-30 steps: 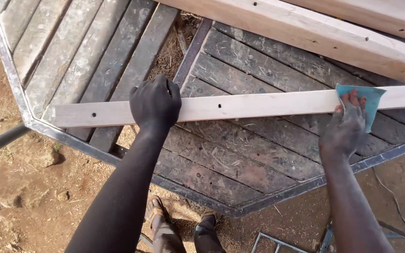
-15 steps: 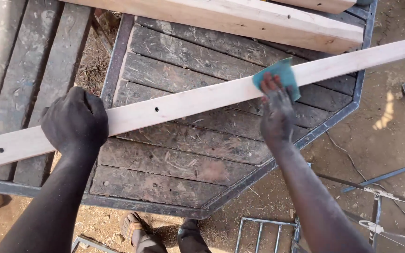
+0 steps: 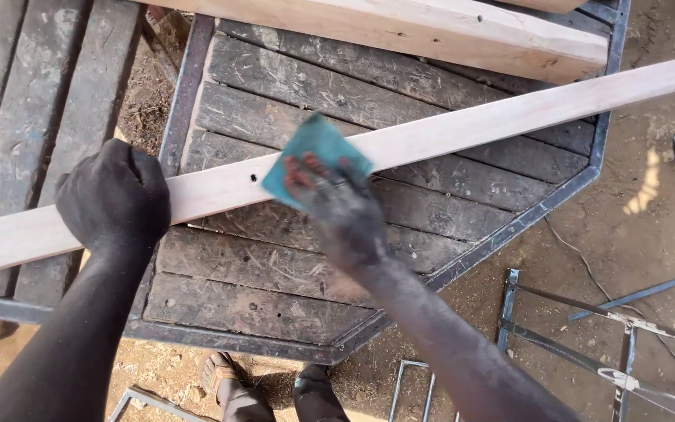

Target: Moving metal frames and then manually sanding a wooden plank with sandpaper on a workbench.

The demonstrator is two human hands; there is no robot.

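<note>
Wooden slat (image 3: 462, 129) gripped by left hand (image 3: 115, 199), sandpaper (image 3: 314, 156) atop.

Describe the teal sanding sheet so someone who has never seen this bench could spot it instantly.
Start at the dark slatted tabletop in its metal frame. A long pale wooden strip lies slantwise across it, gripped by the left hand. Midway along, the right hand presses the small teal sanding sheet flat on the strip; it is the only blue-green thing among grey and pale wood.

A metal-framed plank table (image 3: 462, 176) carries a pale slat (image 3: 462, 125) and, seemingly, a thicker beam (image 3: 400, 27).
</note>
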